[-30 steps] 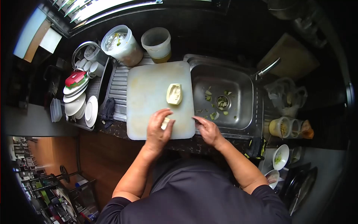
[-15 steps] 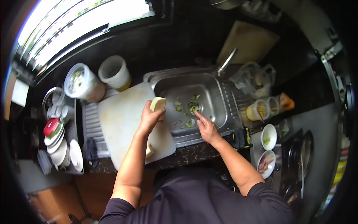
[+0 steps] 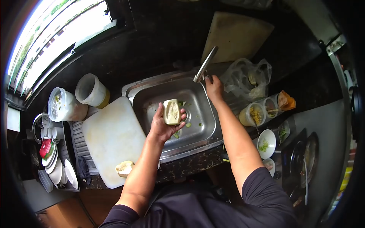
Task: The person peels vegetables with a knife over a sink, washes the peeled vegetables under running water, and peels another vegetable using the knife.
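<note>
Holding a pale hollowed piece (image 3: 172, 112) over the sink (image 3: 201, 108), left hand (image 3: 163, 130) had fingers curled round its sides; right hand (image 3: 214, 86) was at the base of the tap (image 3: 206, 64), finger closure could not be told; second pale piece (image 3: 124, 168) lay on the cutting board (image 3: 110, 133) near left forearm (image 3: 143, 173)

- We hold a pale hollowed piece (image 3: 172, 113) in our left hand (image 3: 161, 128), above the sink (image 3: 205, 117), hollow side up.
- Our right hand (image 3: 214, 88) reaches to the base of the tap (image 3: 206, 64); its exact grip is hard to make out.
- Below, we see green scraps (image 3: 188, 124) in the basin.
- To our left lies a white cutting board (image 3: 110, 136), another pale piece (image 3: 124, 168) near its edge.
- Beyond the board we have two plastic tubs (image 3: 91, 91).
</note>
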The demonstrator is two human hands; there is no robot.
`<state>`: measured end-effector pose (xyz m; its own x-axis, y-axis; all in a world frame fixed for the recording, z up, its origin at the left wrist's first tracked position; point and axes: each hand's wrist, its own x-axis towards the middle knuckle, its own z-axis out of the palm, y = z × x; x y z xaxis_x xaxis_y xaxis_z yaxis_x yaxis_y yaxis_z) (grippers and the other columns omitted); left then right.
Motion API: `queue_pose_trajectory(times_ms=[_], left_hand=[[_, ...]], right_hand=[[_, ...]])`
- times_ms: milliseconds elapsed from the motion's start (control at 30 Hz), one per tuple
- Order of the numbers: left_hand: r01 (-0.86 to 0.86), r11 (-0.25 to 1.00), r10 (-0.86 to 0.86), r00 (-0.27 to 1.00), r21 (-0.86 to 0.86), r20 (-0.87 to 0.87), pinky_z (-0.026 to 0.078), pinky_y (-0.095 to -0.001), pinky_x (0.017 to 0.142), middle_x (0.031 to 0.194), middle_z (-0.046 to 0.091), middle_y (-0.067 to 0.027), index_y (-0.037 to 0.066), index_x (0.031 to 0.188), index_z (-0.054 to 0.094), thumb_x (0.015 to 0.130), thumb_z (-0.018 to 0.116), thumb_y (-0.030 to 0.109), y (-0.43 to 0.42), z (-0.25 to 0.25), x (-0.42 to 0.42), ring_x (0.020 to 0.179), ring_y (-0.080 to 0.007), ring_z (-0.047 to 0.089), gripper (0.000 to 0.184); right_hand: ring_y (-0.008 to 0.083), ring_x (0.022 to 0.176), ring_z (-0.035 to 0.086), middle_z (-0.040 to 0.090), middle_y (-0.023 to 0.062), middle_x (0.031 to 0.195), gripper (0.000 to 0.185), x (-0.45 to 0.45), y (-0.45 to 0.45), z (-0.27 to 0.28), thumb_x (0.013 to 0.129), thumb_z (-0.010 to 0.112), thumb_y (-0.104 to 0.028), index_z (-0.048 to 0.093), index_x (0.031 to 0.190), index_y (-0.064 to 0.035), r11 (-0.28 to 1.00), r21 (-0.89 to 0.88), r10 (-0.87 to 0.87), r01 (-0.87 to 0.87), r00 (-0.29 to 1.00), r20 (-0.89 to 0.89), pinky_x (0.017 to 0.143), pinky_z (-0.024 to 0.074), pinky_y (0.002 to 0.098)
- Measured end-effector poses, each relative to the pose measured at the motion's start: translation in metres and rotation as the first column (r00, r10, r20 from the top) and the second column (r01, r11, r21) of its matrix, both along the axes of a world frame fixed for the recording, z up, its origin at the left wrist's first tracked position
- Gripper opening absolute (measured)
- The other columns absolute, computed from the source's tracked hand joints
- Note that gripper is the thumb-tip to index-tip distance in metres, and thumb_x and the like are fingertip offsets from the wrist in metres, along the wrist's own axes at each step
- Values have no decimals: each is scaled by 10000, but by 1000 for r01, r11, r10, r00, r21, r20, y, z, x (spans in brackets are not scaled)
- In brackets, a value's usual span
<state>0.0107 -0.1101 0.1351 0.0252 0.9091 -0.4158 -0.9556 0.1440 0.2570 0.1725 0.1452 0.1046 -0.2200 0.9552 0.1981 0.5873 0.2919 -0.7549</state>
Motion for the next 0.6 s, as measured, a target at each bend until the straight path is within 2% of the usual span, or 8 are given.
queue_pose_trajectory(times_ms=[100, 167, 200, 267, 400, 467, 533, 600], left_hand=[[23, 999, -23, 1000, -25, 21, 630, -472, 876, 1307, 688, -188, 98, 1440, 548, 1063, 418, 696, 24, -12, 9, 1085, -340, 716, 719], [17, 1000, -16, 1000, -17, 17, 629, -476, 883, 1306, 685, -192, 96, 1441, 550, 1063, 419, 693, 41, -18, 13, 1087, -343, 715, 718], [13, 1000, -13, 1000, -2, 7, 627, -481, 891, 1306, 682, -197, 95, 1442, 553, 1064, 420, 690, 49, -21, 15, 1088, -346, 714, 718], [-3, 1000, 3, 1000, -5, 10, 622, -499, 908, 1299, 678, -206, 78, 1431, 562, 1068, 417, 677, 64, -23, 17, 1090, -354, 711, 715], [-28, 999, 30, 998, -41, 49, 610, -512, 927, 1285, 682, -203, 32, 1406, 573, 1081, 416, 622, 92, -25, 19, 1079, -360, 710, 691], [-56, 998, 55, 997, 5, 53, 607, -494, 934, 1253, 696, -196, 10, 1382, 594, 1078, 432, 604, 102, -35, 19, 1063, -352, 714, 686], [-50, 997, 47, 997, 51, 69, 604, -459, 942, 1175, 726, -155, 20, 1297, 642, 1075, 460, 570, 109, -35, 23, 1047, -316, 722, 620], [-156, 986, 160, 984, -51, 77, 598, -430, 930, 1085, 742, -104, 53, 1204, 671, 1075, 474, 533, 116, -38, 28, 1002, -276, 726, 535]], right_hand=[[510, 1046, 671, 730, 271, 1066, 352, 0, 4, -2, 1021, 638, -339, 678, 1107, 1, 1000, -6, 27, -27, 995, 101, 862, 545, 557], [501, 983, 669, 717, 253, 990, 311, 3, 3, 2, 1031, 624, -316, 660, 1025, -7, 977, 140, 126, -158, 969, 211, 816, 549, 560], [501, 983, 669, 717, 253, 990, 311, 5, 3, 5, 1031, 624, -316, 660, 1025, -7, 977, 140, 127, -159, 968, 215, 816, 549, 560], [476, 961, 683, 709, 236, 1023, 282, 8, 4, 13, 1047, 608, -290, 693, 1133, -37, 938, 222, 207, -266, 945, 255, 809, 557, 552], [460, 955, 692, 703, 206, 1073, 310, 8, -32, 42, 1047, 615, -272, 697, 1266, -68, 934, 233, 212, -272, 944, 254, 801, 561, 552], [433, 906, 704, 688, 172, 1052, 352, 8, -57, 56, 1043, 627, -257, 682, 1370, -137, 904, 130, 379, -408, 904, 199, 768, 571, 533], [421, 883, 698, 673, 170, 996, 359, 3, -70, 52, 1045, 628, -247, 681, 1393, -174, 895, 109, 405, -432, 891, 207, 750, 564, 516], [410, 859, 692, 657, 168, 939, 372, 1, -79, 43, 1047, 628, -237, 680, 1415, -211, 887, 85, 429, -454, 878, 212, 731, 557, 499]])
